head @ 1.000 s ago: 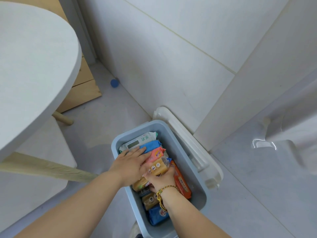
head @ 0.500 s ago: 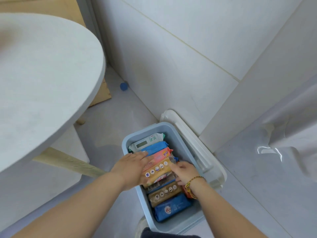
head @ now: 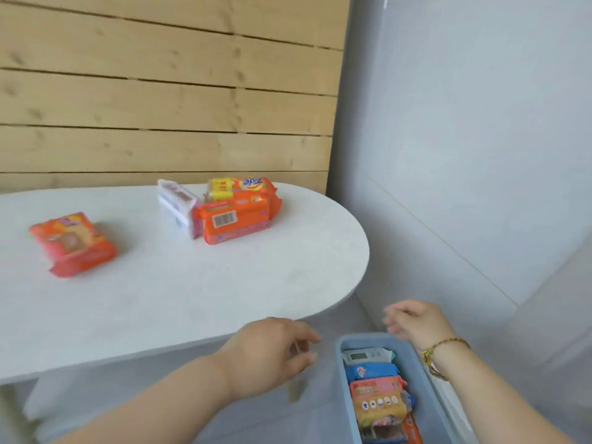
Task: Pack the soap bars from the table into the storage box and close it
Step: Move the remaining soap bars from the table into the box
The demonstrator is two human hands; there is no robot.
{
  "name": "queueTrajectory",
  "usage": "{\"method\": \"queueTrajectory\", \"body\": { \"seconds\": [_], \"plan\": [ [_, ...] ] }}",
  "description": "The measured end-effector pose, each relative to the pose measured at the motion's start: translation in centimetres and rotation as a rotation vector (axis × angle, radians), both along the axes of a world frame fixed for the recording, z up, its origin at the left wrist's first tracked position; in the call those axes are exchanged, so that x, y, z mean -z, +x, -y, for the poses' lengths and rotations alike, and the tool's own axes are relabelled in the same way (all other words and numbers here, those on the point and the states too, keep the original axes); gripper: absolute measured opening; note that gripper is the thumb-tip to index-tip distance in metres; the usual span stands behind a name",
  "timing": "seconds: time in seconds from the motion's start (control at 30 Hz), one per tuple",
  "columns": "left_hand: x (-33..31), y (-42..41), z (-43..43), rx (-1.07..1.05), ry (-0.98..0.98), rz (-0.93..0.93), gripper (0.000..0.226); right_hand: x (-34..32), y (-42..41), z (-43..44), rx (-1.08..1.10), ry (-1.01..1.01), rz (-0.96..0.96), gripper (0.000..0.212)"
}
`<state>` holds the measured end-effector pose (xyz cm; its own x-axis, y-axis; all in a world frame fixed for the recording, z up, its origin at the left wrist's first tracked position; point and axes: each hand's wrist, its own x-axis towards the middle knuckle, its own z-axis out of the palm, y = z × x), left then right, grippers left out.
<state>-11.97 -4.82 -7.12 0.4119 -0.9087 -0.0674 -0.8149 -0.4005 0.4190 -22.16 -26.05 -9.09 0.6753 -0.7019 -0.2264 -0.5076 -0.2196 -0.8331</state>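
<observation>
The storage box [head: 340,357], pale blue and uncovered, stood on the floor at the near right, below the rounded right end of the white table [head: 166,302]. A row of wrapped soap bars filled it: a white and green bar [head: 366,355] at the far end, then a blue bar [head: 370,370], a pink-orange bar [head: 374,386] and a yellow bar [head: 378,406]. The nearer ones ran out of the bottom of the view.

More soap lay on the table. An orange pack [head: 73,243] sat alone towards the left, well apart from the rest. Towards the far right of the tabletop, an orange pack with a barcode [head: 237,221] lay with another orange and yellow pack [head: 240,186] on top of it. A white and pink pack [head: 177,205] touched their left side.

The left hand [head: 266,357] hung in the air over the near edge of the table, just left of the box. Its fingers were loosely curled and it held nothing. The right hand [head: 413,322] hovered above the far right corner of the box. It too was empty, with relaxed, slightly bent fingers, though blur hid the fingertips. A gold bracelet [head: 443,349] circled its wrist.

A wooden plank wall [head: 160,91] rose behind the table, and a pale tiled wall [head: 464,123] stood to the right.
</observation>
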Motion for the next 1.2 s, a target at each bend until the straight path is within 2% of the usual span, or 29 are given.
{"method": "queueTrajectory", "body": {
  "seconds": [0.13,0.2,0.33,0.43,0.5,0.53,0.63,0.7,0.8,0.9,1.07,1.2],
  "plan": [
    [-3.7,1.7,-6.8,-0.180,-0.084,0.076,0.029,-4.9,3.8,-5.0,-0.105,-0.082,0.203,0.024],
    [-4.7,3.8,-9.8,-0.382,-0.166,0.093,0.027,-6.2,6.1,-7.8,-0.176,-0.092,0.246,0.029],
    [-4.3,9.8,-14.7,-0.916,-0.347,0.067,0.027,-6.4,11.2,-13.4,-0.359,-0.107,0.194,0.034],
    [-3.5,12.9,-17.0,-1.070,-0.392,0.026,0.034,-5.3,15.5,-17.3,-0.485,-0.085,0.120,0.029],
    [-3.2,14.4,-17.9,-1.150,-0.503,-0.050,0.038,-4.8,18.6,-19.7,-0.537,-0.091,0.088,0.014],
    [-3.1,14.9,-18.2,-1.182,-0.563,-0.119,0.040,-4.8,20.2,-20.9,-0.555,-0.105,0.081,0.013],
    [-2.5,16.4,-19.1,-1.253,-0.698,-0.408,0.045,-5.2,24.8,-24.9,-0.568,-0.097,0.082,0.036],
    [-2.1,17.1,-19.8,-1.255,-0.732,-0.485,0.045,-5.4,27.6,-27.2,-0.588,-0.082,0.032,0.049],
    [-1.9,17.9,-20.5,-1.252,-0.749,-0.527,0.045,-5.3,30.6,-29.6,-0.619,-0.154,-0.108,0.066],
    [-1.9,18.2,-20.8,-1.228,-0.754,-0.551,0.044,-5.2,32.0,-31.0,-0.637,-0.239,-0.179,0.066],
    [-1.4,19.0,-21.3,-1.195,-0.778,-0.556,0.044,-4.0,32.9,-31.5,-0.633,-0.009,-0.110,0.083],
    [-1.0,19.3,-21.3,-1.205,-0.735,-0.455,0.044,-3.6,32.0,-31.0,-0.684,-0.004,-0.072,0.066]
  ]
}}
